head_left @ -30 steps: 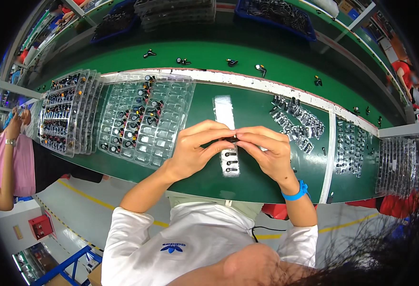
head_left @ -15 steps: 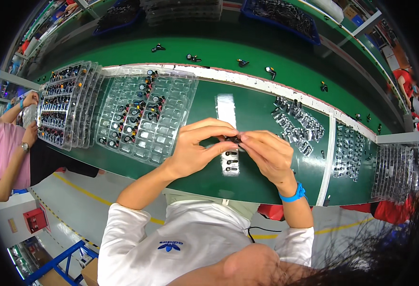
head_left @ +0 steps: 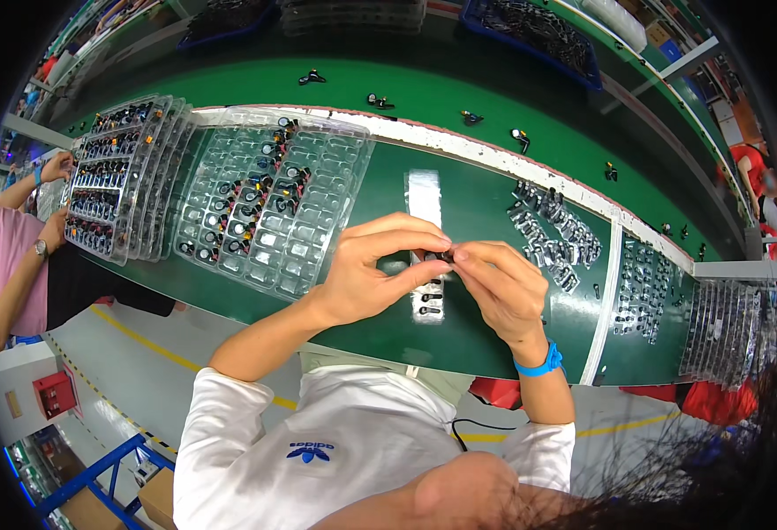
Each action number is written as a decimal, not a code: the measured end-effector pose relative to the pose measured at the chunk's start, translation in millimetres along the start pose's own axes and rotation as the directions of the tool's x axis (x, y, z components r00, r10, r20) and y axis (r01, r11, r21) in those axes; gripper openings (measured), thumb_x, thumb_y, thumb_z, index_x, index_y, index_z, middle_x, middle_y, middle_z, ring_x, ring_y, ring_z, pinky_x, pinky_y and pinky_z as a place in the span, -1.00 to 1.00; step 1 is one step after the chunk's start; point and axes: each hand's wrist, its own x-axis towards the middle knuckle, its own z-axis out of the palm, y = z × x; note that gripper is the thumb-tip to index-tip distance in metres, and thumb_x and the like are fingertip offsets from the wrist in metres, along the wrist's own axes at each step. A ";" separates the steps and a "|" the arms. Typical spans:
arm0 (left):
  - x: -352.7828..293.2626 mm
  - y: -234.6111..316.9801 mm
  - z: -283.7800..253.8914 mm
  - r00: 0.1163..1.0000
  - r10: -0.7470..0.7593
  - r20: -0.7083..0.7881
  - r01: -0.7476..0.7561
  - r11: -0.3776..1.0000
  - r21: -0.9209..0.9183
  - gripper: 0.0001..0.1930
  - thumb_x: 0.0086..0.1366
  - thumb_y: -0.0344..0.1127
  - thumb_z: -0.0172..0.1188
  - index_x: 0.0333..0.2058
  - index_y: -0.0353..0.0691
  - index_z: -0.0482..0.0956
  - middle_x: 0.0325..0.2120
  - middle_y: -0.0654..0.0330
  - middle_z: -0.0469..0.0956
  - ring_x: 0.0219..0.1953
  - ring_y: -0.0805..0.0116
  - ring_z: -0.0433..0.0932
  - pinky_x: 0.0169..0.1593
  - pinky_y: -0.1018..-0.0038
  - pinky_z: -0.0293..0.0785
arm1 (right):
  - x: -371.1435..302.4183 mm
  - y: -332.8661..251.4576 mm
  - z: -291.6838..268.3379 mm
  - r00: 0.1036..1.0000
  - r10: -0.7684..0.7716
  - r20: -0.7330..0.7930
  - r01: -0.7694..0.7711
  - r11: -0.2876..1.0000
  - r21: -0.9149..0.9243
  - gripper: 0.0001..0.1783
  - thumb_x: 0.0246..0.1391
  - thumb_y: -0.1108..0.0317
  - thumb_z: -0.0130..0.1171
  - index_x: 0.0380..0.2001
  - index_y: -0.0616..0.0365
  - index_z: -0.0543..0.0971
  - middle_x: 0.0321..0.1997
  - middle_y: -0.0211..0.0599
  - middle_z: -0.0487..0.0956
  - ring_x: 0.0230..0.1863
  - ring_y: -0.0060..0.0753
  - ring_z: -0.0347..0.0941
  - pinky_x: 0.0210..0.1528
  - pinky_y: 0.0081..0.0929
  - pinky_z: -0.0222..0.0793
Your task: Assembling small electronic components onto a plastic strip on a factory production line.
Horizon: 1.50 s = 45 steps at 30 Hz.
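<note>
Both hands meet over the green worktable, fingertips together around a small dark part (head_left: 446, 257) that the fingers mostly cover. My left hand (head_left: 366, 269) pinches it between thumb and forefinger. My right hand (head_left: 505, 287), with a blue band at the wrist, grips it from the other side. Beneath them lies a pale, shiny strip (head_left: 424, 199) bearing a few small black pieces (head_left: 430, 310) at its near end. To the left, a clear blister tray (head_left: 327, 190) is partly filled with small dark assemblies (head_left: 252, 208).
Stacked filled trays (head_left: 110, 181) stand at far left, beside a co-worker's hands (head_left: 57, 225). Small silver-and-black parts (head_left: 552, 234) lie right of me; more (head_left: 644, 291) sit past a white divider (head_left: 605, 322). Beyond the table's raised edge, a green belt (head_left: 424, 84) carries scattered assemblies.
The assemblies on the green belt have shifted right. My hands keep nearly the same pose around the dark part; the whole view has shifted slightly.
</note>
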 end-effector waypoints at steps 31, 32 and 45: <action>65.2 -12.9 -47.8 0.986 -0.159 0.057 0.118 0.891 0.438 -0.82 0.27 -0.49 0.37 -0.16 -0.38 0.70 -0.20 0.10 0.70 -0.15 0.32 0.71 -0.02 0.46 0.64 | -6.6 35.0 9.6 0.958 0.254 0.132 -0.243 0.965 -0.095 -0.80 0.13 0.47 0.35 -0.16 0.25 0.69 -0.24 -0.13 0.71 -0.24 -0.07 0.64 -0.21 -0.24 0.56; 80.9 -25.5 -57.2 0.988 -0.151 0.043 0.110 0.860 0.498 -0.83 0.28 -0.48 0.37 -0.17 -0.38 0.70 -0.19 0.11 0.70 -0.15 0.31 0.71 -0.02 0.46 0.64 | -4.2 36.4 10.8 0.961 0.241 0.137 -0.229 0.969 -0.095 -0.80 0.13 0.47 0.35 -0.16 0.25 0.69 -0.24 -0.13 0.71 -0.24 -0.07 0.64 -0.21 -0.24 0.56; 63.1 -23.0 -48.4 0.992 -0.002 0.128 -0.091 0.696 0.713 -0.78 0.32 -0.39 0.29 -0.09 -0.31 0.63 -0.20 -0.03 0.67 -0.09 -0.04 0.64 -0.04 0.23 0.58 | -16.8 28.5 28.2 0.884 -0.114 0.454 0.311 0.868 -0.387 -0.84 -0.06 0.39 0.22 -0.34 0.12 0.60 -0.45 -0.42 0.56 -0.32 -0.40 0.56 -0.30 -0.40 0.45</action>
